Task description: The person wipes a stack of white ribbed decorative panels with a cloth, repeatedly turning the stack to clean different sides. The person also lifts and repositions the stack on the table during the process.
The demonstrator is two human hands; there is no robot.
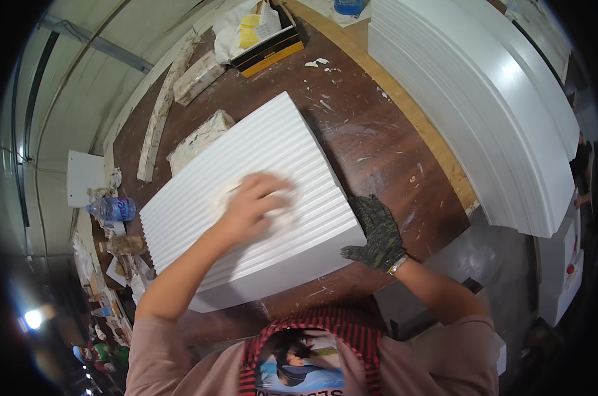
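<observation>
1) The white ribbed panel stack (305,155) is lying at a slant on the brown table (391,142), in front of the person, and its ridged face is looking upward while a smooth side is facing the person
2) The left hand (254,203), which is bare, is resting over a white cloth (286,220) near the middle of this ridged face
3) Its fingers are bending over the cloth, but they are appearing blurred, so I cannot tell whether they are pinching it or only pressing it flat
4) The right hand (376,232), wearing a dark grey knitted glove, is touching the right-hand corner of the ribbed stack, with its thumb standing apart from the extended fingers
5) A pale wristband (397,264) is showing just below the glove
6) Beyond the ribbed stack, a speckled off-white block (200,140) is lying just beside its far edge, and a long narrow strip (159,122) is lying farther to the left
7) A black and yellow box (270,54) is standing at the far end of the table
8) A tall stack of white panels (470,119) is filling the right side, and a clear bottle (112,209) is lying at the left
</observation>
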